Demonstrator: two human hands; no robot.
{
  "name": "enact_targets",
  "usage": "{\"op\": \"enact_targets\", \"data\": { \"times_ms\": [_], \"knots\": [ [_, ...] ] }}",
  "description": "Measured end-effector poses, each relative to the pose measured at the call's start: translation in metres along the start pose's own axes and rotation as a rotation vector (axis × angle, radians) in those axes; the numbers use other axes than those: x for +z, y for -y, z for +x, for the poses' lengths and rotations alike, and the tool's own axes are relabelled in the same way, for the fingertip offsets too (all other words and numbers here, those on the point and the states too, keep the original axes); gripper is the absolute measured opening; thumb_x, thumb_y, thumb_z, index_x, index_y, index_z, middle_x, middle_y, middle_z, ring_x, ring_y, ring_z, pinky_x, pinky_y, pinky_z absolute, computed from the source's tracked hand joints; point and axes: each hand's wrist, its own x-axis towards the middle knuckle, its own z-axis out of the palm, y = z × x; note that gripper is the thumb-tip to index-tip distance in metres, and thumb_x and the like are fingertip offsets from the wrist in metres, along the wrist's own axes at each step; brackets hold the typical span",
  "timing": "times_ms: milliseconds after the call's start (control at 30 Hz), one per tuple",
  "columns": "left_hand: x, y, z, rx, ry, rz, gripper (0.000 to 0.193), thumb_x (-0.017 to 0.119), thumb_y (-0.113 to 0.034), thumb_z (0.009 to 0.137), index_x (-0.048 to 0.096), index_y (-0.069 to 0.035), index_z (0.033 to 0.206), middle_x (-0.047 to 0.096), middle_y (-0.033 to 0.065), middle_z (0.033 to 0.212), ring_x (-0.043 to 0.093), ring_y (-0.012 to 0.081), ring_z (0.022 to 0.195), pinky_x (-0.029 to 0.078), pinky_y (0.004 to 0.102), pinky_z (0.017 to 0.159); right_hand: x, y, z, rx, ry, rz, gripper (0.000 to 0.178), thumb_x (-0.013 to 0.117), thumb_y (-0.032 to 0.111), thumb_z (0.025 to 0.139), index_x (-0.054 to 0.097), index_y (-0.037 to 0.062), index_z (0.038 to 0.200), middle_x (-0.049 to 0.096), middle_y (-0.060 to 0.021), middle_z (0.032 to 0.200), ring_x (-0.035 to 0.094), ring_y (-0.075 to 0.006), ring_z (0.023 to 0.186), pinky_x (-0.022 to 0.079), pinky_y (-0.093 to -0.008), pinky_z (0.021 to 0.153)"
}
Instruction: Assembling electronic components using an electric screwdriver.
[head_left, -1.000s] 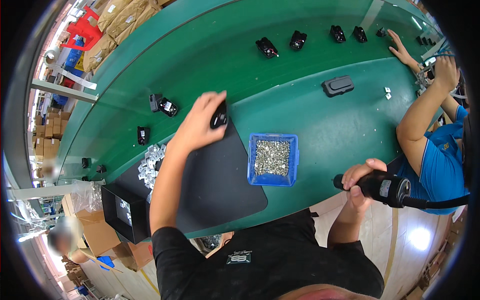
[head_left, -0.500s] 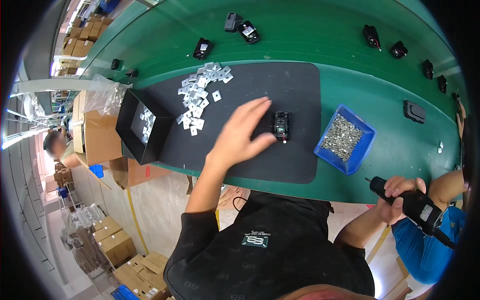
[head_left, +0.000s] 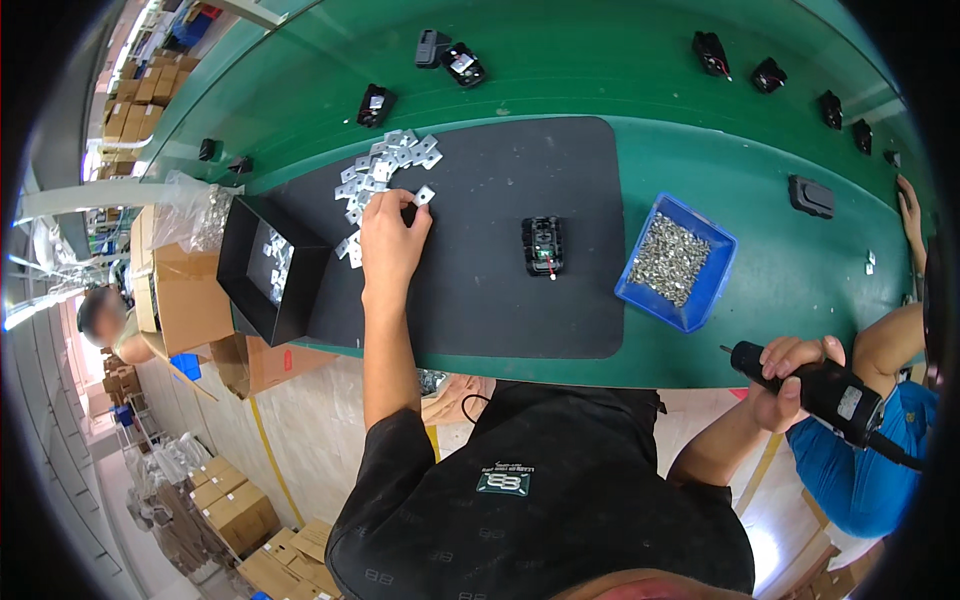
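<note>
My left hand (head_left: 392,240) is over the left part of the black mat (head_left: 480,300), thumb and fingers closed in a pinch at a small square metal plate (head_left: 424,195) with a hole in it. Part of the grip is hidden by the hand itself. Beside and beyond it lies a loose pile of similar metal plates (head_left: 404,152). A black plastic housing (head_left: 543,246) with a green circuit board and a short red wire sits on the mat, apart from both hands. At the lower right, my right hand (head_left: 785,382) grips a black electric screwdriver (head_left: 835,400), its bit pointing left.
A blue bin (head_left: 690,318) of small metal screws stands right of the mat. On the left is an open black box (head_left: 313,280) with plates inside. More black housings (head_left: 463,65) lie along the far green surface. A co-worker's arm (head_left: 890,340) shows at the right.
My left hand has moved left, from beside the black housing to the metal plates, and its spread fingers have closed. The right hand still holds the screwdriver. The whole view has shifted slightly.
</note>
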Motion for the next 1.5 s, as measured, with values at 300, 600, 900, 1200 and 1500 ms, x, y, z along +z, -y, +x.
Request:
{"op": "enact_targets", "data": {
  "times_ms": [300, 600, 900, 1200, 1500],
  "knots": [
    [0.017, -0.023, -0.022, -0.252, 0.042, -0.542, 0.012, 0.066, 0.0, 0.081, 0.061, 0.001, 0.092, 0.061, 0.0014, 0.072, 0.052, 0.0046, 0.061, 0.044, 0.0191, 0.058, 0.003, 0.003, 0.002, 0.005, 0.05, 0.006, 0.059, 0.064, 0.018, 0.082, 0.035, -0.0019, 0.129, 0.049, -0.0049, 0.07, 0.047, -0.0126, 0.053, 0.042, -0.0273, 0.053],
    [0.012, -0.087, -0.049, 0.071, 0.058, -0.778, 0.01, 0.068, 0.0, 0.076, 0.065, 0.0, 0.086, 0.063, 0.0067, 0.077, 0.058, 0.0109, 0.063, 0.047, 0.0221, 0.06, 0.004, 0.006, 0.002, -0.005, 0.021, -0.023, 0.059, 0.066, 0.019, 0.082, 0.036, -0.0009, 0.128, 0.05, -0.0049, 0.069, 0.047, -0.0127, 0.052, 0.043, -0.0272, 0.051],
    [0.03, -0.1, -0.046, 0.076, 0.134, -0.605, 0.009, 0.073, -0.003, 0.072, 0.069, -0.003, 0.079, 0.055, 0.0101, 0.104, 0.056, 0.0194, 0.09, 0.045, 0.0284, 0.079, 0.005, 0.007, 0.0, 0.0, -0.004, -0.019, 0.06, 0.068, 0.02, 0.081, 0.037, -0.0015, 0.127, 0.05, -0.0048, 0.068, 0.047, -0.0125, 0.051, 0.043, -0.027, 0.05],
    [0.025, -0.11, -0.036, -0.068, 0.209, -0.642, 0.035, 0.071, -0.005, 0.074, 0.062, -0.003, 0.108, 0.063, 0.0093, 0.092, 0.06, 0.0229, 0.078, 0.047, 0.0332, 0.078, 0.008, 0.006, -0.002, 0.002, -0.013, -0.008, 0.059, 0.069, 0.021, 0.081, 0.037, -0.0014, 0.126, 0.05, -0.0045, 0.066, 0.048, -0.0131, 0.051, 0.043, -0.0271, 0.05],
    [0.017, -0.114, -0.025, 0.086, 0.044, -0.863, 0.024, 0.061, 0.0, 0.077, 0.064, -0.001, 0.101, 0.062, 0.0106, 0.097, 0.059, 0.0162, 0.078, 0.047, 0.0285, 0.074, 0.013, 0.007, 0.001, -0.007, -0.023, 0.027, 0.061, 0.071, 0.022, 0.08, 0.037, -0.0003, 0.125, 0.05, -0.0041, 0.065, 0.048, -0.0136, 0.05, 0.043, -0.0278, 0.05]
  ]
}}
